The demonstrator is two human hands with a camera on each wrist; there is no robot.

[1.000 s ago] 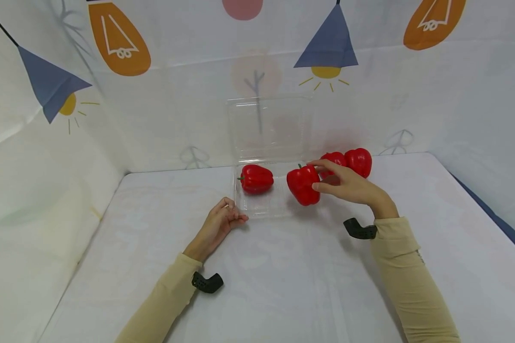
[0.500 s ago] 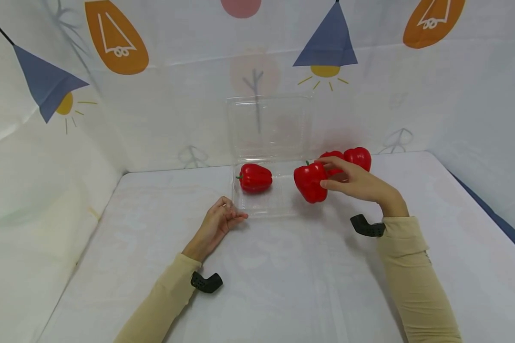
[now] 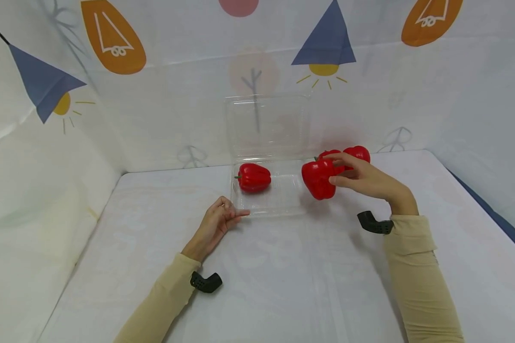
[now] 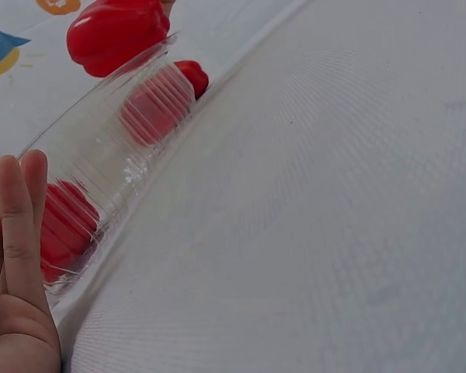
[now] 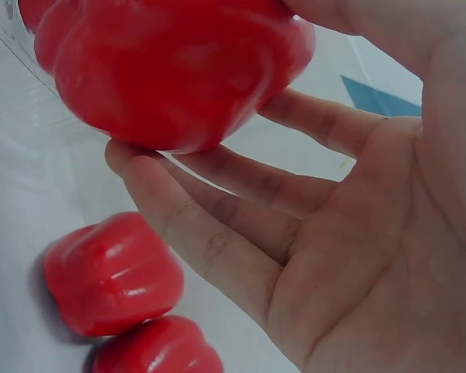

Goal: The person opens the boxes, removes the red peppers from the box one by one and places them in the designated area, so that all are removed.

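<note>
My right hand (image 3: pixel 362 178) grips a red bell pepper (image 3: pixel 319 178) between thumb and fingers, raised over the right end of a clear plastic clamshell box (image 3: pixel 279 210). In the right wrist view the held pepper (image 5: pixel 171 70) rests against the fingertips. Inside the box, at its left, another red bell pepper (image 3: pixel 254 177) lies on its side. My left hand (image 3: pixel 216 224) is at the box's front left corner; the left wrist view shows straight fingers (image 4: pixel 19 225) beside the ribbed wall.
The box's lid (image 3: pixel 268 126) stands up against the printed white cloth backdrop (image 3: pixel 171 95). Two more red bell peppers, one at the far right (image 3: pixel 358 152), sit behind my right hand. White cloth (image 3: pixel 279 276) covers the table.
My right hand has moved to the right and slightly away from me, carrying the held bell pepper towards the box's right end. The left hand stays nearly still at the box corner.
</note>
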